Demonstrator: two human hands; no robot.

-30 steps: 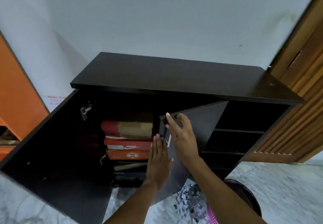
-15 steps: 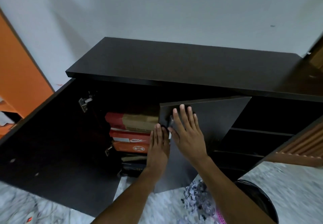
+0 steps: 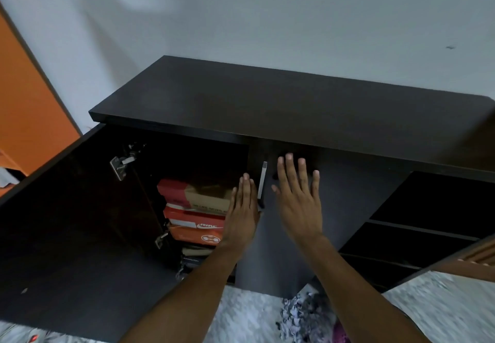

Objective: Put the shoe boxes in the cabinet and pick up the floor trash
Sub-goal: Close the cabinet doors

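A dark brown cabinet [image 3: 294, 107] stands against the wall. Inside its left compartment several red, orange and tan shoe boxes [image 3: 195, 214] are stacked. The left door [image 3: 80, 235] hangs wide open. The right door [image 3: 348, 208] is nearly flush with the cabinet front, and its silver handle [image 3: 262, 182] shows at the edge. My right hand [image 3: 297, 195] lies flat on that door, fingers spread. My left hand [image 3: 242, 208] is flat beside the handle, in front of the boxes. A heap of shredded paper trash [image 3: 305, 316] lies on the floor below my right arm.
Open dark shelves [image 3: 428, 222] fill the cabinet's right side. An orange panel [image 3: 29, 96] stands at the left. A wooden slatted piece [image 3: 479, 257] shows at the right edge. The floor [image 3: 251, 308] is pale speckled stone.
The right door has swung from half open to almost shut under my right hand. My view has moved closer and to the left.
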